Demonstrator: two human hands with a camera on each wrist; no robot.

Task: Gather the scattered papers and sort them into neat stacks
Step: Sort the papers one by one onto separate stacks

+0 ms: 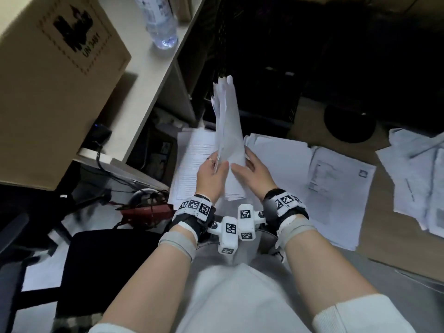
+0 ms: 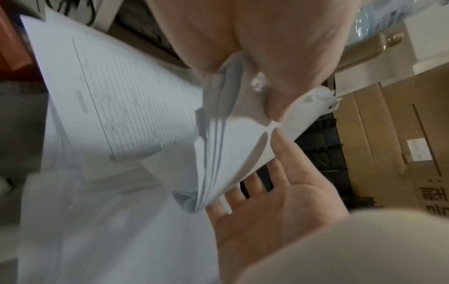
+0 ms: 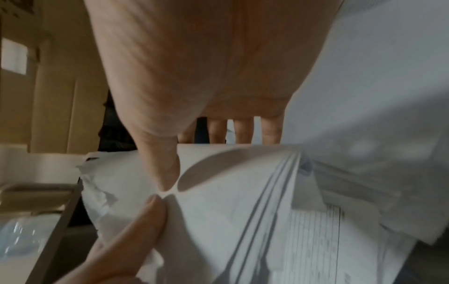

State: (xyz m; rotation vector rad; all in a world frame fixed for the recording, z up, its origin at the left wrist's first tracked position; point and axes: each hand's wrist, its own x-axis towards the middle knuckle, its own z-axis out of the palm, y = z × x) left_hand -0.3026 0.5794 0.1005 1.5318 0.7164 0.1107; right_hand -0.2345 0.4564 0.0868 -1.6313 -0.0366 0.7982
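A bundle of white papers (image 1: 228, 131) stands upright in front of me. My left hand (image 1: 217, 162) pinches its lower left edge between thumb and fingers. My right hand (image 1: 242, 162) holds the lower right side, thumb (image 3: 167, 173) on the front and straight fingers (image 3: 243, 130) behind. In the left wrist view the bundle's sheet edges (image 2: 213, 153) fan apart slightly. Below lie a lined sheet (image 1: 192, 164), a loose white stack (image 1: 276, 159), a printed page (image 1: 336, 183) and a scattered pile (image 1: 420, 176) at far right.
A large cardboard box (image 1: 48, 80) and a water bottle (image 1: 161, 22) stand on the white desk (image 1: 149, 75) at left. A black crate (image 1: 252, 68) is behind the papers. Cables (image 1: 144, 210) and a black chair (image 1: 101, 260) are at lower left. Brown cardboard (image 1: 384, 236) lies under the right-hand papers.
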